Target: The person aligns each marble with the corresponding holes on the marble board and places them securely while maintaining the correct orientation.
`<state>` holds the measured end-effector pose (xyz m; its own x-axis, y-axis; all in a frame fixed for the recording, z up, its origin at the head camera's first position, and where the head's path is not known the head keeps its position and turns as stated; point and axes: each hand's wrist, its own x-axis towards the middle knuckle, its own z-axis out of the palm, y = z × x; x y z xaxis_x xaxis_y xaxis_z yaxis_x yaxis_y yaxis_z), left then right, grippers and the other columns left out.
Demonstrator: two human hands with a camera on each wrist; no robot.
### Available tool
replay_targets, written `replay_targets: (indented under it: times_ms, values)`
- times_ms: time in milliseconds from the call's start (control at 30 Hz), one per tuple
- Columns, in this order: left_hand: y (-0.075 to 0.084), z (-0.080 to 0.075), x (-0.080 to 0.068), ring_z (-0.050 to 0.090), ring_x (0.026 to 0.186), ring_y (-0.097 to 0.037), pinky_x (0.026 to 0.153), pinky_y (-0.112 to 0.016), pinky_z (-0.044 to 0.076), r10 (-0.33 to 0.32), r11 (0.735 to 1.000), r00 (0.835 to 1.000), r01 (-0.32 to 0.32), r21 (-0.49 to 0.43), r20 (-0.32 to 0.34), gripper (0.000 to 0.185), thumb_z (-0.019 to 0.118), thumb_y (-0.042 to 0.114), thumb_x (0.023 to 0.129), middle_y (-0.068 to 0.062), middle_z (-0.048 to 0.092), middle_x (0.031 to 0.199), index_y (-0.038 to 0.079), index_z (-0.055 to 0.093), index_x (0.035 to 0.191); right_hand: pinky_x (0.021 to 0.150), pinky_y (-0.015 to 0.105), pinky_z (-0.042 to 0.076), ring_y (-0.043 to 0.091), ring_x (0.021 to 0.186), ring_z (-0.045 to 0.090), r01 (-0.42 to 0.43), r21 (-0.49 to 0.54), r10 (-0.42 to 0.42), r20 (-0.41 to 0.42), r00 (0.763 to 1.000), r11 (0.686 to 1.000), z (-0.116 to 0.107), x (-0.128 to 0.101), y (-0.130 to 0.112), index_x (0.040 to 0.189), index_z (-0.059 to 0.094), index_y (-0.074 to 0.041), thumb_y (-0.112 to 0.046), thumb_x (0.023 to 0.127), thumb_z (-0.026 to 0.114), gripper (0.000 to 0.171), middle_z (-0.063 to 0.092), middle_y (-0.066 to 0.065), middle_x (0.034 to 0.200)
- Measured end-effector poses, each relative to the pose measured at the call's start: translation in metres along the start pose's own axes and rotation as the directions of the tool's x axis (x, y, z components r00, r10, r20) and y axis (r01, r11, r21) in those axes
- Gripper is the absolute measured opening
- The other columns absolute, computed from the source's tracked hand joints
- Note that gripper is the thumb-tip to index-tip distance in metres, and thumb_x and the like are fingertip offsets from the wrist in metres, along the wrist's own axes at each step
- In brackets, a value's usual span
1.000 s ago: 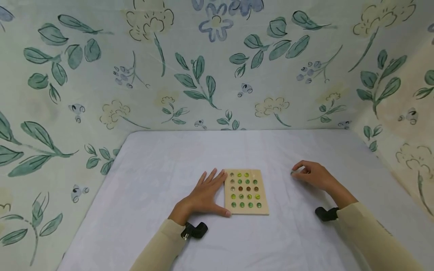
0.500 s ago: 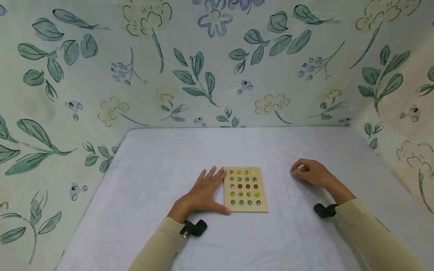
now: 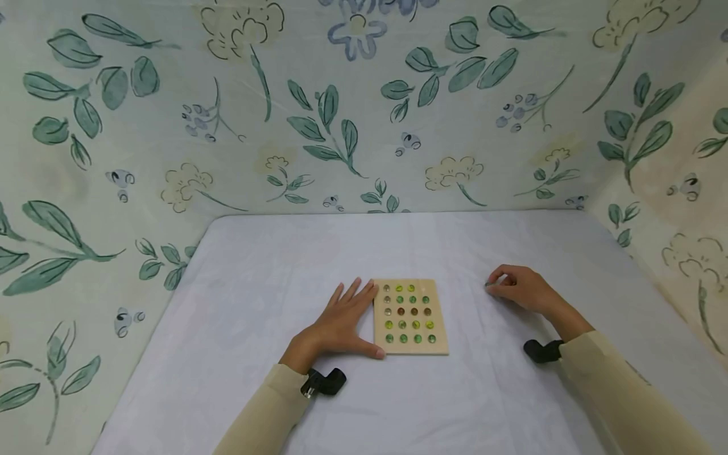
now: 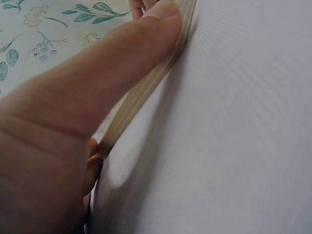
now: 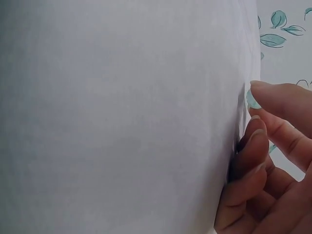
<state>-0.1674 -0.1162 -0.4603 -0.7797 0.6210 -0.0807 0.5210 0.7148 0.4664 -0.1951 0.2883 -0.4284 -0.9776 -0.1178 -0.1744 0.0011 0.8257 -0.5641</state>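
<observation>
A square-cornered wooden board (image 3: pixel 440 316) lies flat on the cloth, bearing rows of glass marbles in clear, yellow-green, green and brown. Its farthest row has three marbles, set toward the left. My left hand (image 3: pixel 338 325) rests with fingers spread and straight at the board's left side, the fingertips by the far corner and the thumb at the near corner. In the left wrist view the thumb (image 4: pixel 107 63) lies against the board's wooden edge (image 4: pixel 141 92). To the right of the board, my right hand (image 3: pixel 523 291) pinches a pale blue-green glass marble (image 5: pixel 252 100) between thumb and index finger, low over the cloth.
A white cloth (image 3: pixel 273 253) covers the table. Behind it and along the sides hangs a floral curtain (image 3: pixel 341 114). Each wrist carries a black camera, one on the left (image 3: pixel 327 383) and one on the right (image 3: pixel 541 351).
The head view has shifted slightly. Both hands and the board keep nearly the same places, and the right hand still pinches the marble.
</observation>
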Motion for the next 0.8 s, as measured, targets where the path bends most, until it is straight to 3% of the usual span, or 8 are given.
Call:
replay_targets:
  times_ms: [467,800]
  values:
    - [-0.002,0.003,0.002,-0.008,0.148,-0.018,0.117,-0.042,-0.010,0.003,1.000,1.000,-0.003,-0.006,-0.001,0.129,0.065,0.083,0.061,0.005,0.003,0.162,0.018,0.007,0.157,0.057,0.031,0.043,0.020,0.067,0.050,-0.027,0.012,0.028,-0.007,1.000,1.000,0.002,0.005,-0.012,0.104,0.063,-0.006,-0.023,0.091,0.068,0.023,0.057,0.006,0.075]
    - [-0.003,0.001,0.000,-0.008,0.148,-0.018,0.117,-0.043,-0.010,-0.007,1.000,1.000,0.007,-0.007,-0.002,0.127,0.065,0.082,0.062,0.005,0.004,0.162,0.019,0.007,0.157,0.056,0.029,0.043,0.021,0.069,0.049,0.032,0.030,-0.032,-0.013,0.999,0.999,0.011,0.012,-0.037,0.104,0.064,-0.007,-0.022,0.090,0.068,0.021,0.057,0.007,0.078]
